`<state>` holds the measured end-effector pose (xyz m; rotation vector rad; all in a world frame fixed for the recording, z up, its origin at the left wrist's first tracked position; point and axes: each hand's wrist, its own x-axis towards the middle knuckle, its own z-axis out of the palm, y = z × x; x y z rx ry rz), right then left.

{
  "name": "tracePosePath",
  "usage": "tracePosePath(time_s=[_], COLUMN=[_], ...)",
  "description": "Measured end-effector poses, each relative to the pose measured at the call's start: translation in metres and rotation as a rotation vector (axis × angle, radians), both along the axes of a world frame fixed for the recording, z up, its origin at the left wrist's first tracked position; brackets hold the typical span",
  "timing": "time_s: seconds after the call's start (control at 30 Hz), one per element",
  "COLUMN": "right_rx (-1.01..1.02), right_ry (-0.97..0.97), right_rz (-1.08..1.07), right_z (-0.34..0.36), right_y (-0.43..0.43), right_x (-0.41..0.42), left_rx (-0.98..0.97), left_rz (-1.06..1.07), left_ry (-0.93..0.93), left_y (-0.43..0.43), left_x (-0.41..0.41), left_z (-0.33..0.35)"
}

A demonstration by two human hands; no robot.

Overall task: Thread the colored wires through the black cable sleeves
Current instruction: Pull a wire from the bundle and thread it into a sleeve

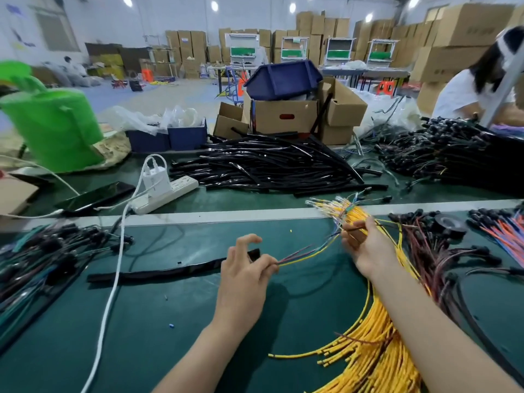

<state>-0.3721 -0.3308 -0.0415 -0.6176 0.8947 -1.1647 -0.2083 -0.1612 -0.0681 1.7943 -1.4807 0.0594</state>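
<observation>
- The left hand [243, 275] is pinching the tips of a few colored wires [306, 255] between thumb and fingers.
- The right hand [365, 245] is gripping the same wires further along, above a yellow wire bundle [368, 350].
- A black cable sleeve [170, 273] is lying on the green mat [141, 336], with one end just behind the left hand.

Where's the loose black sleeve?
Head view: black cable sleeve flat on the green mat, left of centre, right end at the left hand pinching colored wires.
</observation>
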Motion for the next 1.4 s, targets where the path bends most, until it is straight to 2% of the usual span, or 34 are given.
tracePosePath(time_s=[0.23, 0.47, 0.63, 0.8, 0.93, 1.07, 1.13, 1.23, 1.27, 1.3, 1.33, 1.4], right_rx=[-0.035, -0.045, -0.042, 0.025, 0.035, 0.070, 0.000, -0.419, -0.606, -0.798, -0.992, -1.291], right_ry=[-0.094, -0.202, -0.278, -0.422, -0.418, -0.157, 0.170, 0.984, 1.181, 1.267, 1.253, 1.164], right_rz=[0.056, 0.080, 0.016, 0.090, 0.155, 0.237, 0.198, 0.022, -0.068, -0.127, -0.134, 0.061], right_z=[-0.012, -0.016, -0.014, -0.003, 0.003, 0.000, 0.003, 0.002, 0.002, 0.005, 0.011, 0.018], right_y=[-0.006, -0.009, -0.009, -0.005, 0.004, 0.013, 0.017, 0.028, 0.035, 0.045, 0.053, 0.063], right_x=[-0.011, -0.008, -0.011, -0.009, -0.008, -0.008, -0.007, -0.007, -0.004, 0.001, 0.008, 0.024], left_rx=[0.142, -0.048, -0.086, -0.004, 0.023, 0.071, 0.079, 0.039, 0.028, 0.019, 0.006, -0.030], left_rz=[-0.213, -0.217, -0.164, -0.177, -0.163, -0.190, -0.187, -0.162, -0.159, -0.159, -0.172, -0.223], left_ry=[0.039, 0.215, 0.174, 0.117, 0.089, 0.067, 0.069, 0.076, 0.071, 0.076, 0.089, 0.105], left_y=[-0.002, 0.005, 0.001, -0.003, -0.004, 0.000, -0.001, 0.002, 0.003, 0.005, 0.004, 0.001], left_x=[-0.002, -0.001, 0.004, 0.000, 0.003, 0.001, 0.001, 0.001, 0.002, 0.002, 0.003, 0.004], left_z=[0.003, 0.003, 0.003, 0.004, 0.003, -0.001, -0.001, -0.002, -0.004, -0.004, -0.002, 0.003])
